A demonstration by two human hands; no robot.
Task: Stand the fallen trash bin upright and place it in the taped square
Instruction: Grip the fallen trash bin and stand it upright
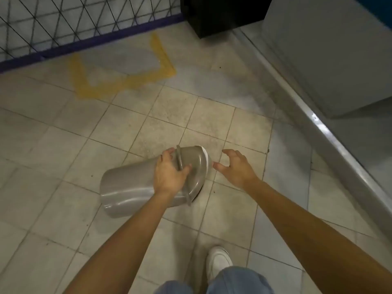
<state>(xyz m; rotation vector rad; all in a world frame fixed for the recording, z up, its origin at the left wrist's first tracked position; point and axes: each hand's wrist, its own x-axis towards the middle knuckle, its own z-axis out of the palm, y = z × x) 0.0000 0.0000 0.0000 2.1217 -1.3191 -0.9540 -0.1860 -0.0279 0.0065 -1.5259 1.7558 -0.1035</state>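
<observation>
- The grey trash bin [129, 187] lies on its side on the tiled floor [53, 145], lid end toward the right, well short of the yellow taped square [125, 79] by the mesh fence [70, 20].
- The left hand [169, 177] is clamped over the bin's upper rim [179, 158], thumb on the near side.
- The right hand [235, 168] hovers just beside the lid end, fingers spread and curled, holding nothing.
- To lift well, the right hand should likely cup the lid end while the left pivots the body about its base.
- Motion blur makes it unclear whether the lid is fully seated, so supporting it seems wise.
- Both forearms reach forward and down, above a white shoe [218, 262].
</observation>
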